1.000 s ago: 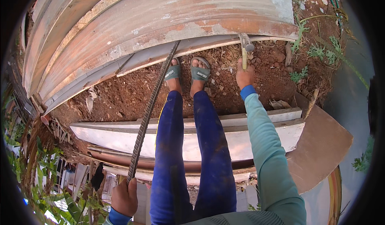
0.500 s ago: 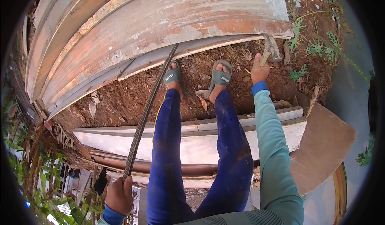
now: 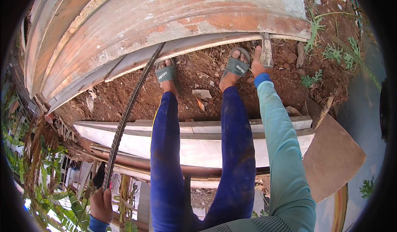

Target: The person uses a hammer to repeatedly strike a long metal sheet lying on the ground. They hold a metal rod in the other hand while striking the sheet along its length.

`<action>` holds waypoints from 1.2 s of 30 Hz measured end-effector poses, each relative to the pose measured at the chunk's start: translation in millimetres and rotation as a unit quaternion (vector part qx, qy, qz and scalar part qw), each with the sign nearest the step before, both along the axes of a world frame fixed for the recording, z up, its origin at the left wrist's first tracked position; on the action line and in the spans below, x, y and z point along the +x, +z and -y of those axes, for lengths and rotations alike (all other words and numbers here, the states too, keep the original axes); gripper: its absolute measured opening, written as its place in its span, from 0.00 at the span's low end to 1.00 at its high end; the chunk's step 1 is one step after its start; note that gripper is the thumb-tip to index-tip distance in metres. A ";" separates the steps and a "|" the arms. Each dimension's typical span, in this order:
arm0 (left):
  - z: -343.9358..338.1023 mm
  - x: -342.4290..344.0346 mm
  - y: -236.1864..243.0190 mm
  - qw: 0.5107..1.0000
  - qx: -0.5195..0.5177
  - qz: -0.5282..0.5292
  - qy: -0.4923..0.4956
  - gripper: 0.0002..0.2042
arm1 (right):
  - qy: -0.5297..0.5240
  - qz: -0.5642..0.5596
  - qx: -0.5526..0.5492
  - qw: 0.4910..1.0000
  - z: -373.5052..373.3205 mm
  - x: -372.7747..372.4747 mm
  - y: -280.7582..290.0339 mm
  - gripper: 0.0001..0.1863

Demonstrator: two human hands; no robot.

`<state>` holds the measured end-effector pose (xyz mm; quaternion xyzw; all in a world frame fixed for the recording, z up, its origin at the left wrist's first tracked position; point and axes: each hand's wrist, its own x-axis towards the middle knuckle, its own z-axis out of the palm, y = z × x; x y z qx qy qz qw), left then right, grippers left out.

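A long ribbed steel bar (image 3: 126, 118) slants up from my left hand (image 3: 101, 205), whose fingers are wrapped round its lower end. The bar's far tip reaches in under the edge of a large weathered wooden panel (image 3: 178, 19), and that tip is hidden. My right hand (image 3: 259, 64) grips a claw hammer (image 3: 266, 52) near the panel's right end. The hammer's head touches the panel's near edge; its handle is mostly hidden. A thin lower board (image 3: 194, 48) runs beneath the panel, with a narrow gap between them.
My sandalled feet (image 3: 166, 74) stand on red soil (image 3: 136, 99) between the panel and a long white-faced board (image 3: 198, 151) behind me. A brown sheet (image 3: 335, 157) lies to the right. Weeds (image 3: 312, 79) grow at the far right; several more boards are stacked at the far left.
The hammer has moved left along the panel's edge and turned in my right hand. My left hand and the bar's lower end have shifted left and down. Both hands keep their hold.
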<state>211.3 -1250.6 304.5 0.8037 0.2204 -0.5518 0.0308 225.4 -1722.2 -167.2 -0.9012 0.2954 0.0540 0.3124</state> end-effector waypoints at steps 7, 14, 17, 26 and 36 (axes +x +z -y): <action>-26.6 -27.2 7.0 0.994 -0.003 0.073 -0.084 0.16 | -0.103 -0.157 0.143 0.972 -22.1 -22.3 89.7 0.23; 7.6 -54.1 -44.0 0.993 -0.079 0.074 0.043 0.19 | -0.054 -0.082 0.124 0.987 -23.5 -1.1 115.0 0.22; 16.9 -49.6 -68.5 0.988 -0.111 0.074 0.083 0.20 | -0.031 -0.028 0.099 0.994 -22.3 3.5 125.7 0.22; 12.7 -84.0 -43.4 0.967 -0.086 0.144 0.192 0.22 | -0.164 -0.120 0.188 0.961 -37.4 -67.2 170.2 0.24; 17.0 -144.3 59.6 0.930 -0.054 0.064 0.359 0.24 | -0.106 -0.195 0.188 0.957 -72.4 -101.4 232.7 0.28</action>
